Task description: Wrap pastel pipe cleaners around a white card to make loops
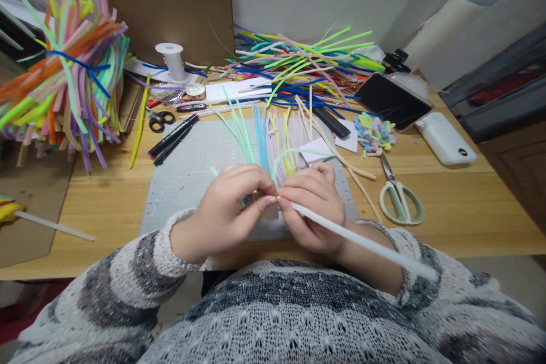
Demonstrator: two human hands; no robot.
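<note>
1. Clock is taken from the hands. White pipe cleaner [362, 240]: tip at the right hand [318, 210], thumb and forefinger pinching it; free length runs to 4 o'clock over the right forearm.
2. Left hand [232, 205]: thumb and forefinger pressed together at that same tip; exact grip too small to tell.
3. Mint pipe cleaner [305, 151]: rises from between the hands, arcs to 1 o'clock.
4. Grey cutting mat [179, 193] under the hands, on the wooden table [460, 210].
5. 3 o'clock: scissors with pale green handles [401, 203].
6. 12 o'clock, on the mat: blue pipe cleaners [259, 136].
7. 10 o'clock: black markers [173, 137], then black-handled scissors [161, 120].
8. 2 o'clock: pastel fuzzy cluster [375, 133]; white power bank [446, 139] beyond.
9. Far, 10 o'clock: big tied pipe-cleaner bundle [63, 82]. 11 o'clock: spool [171, 62].
</note>
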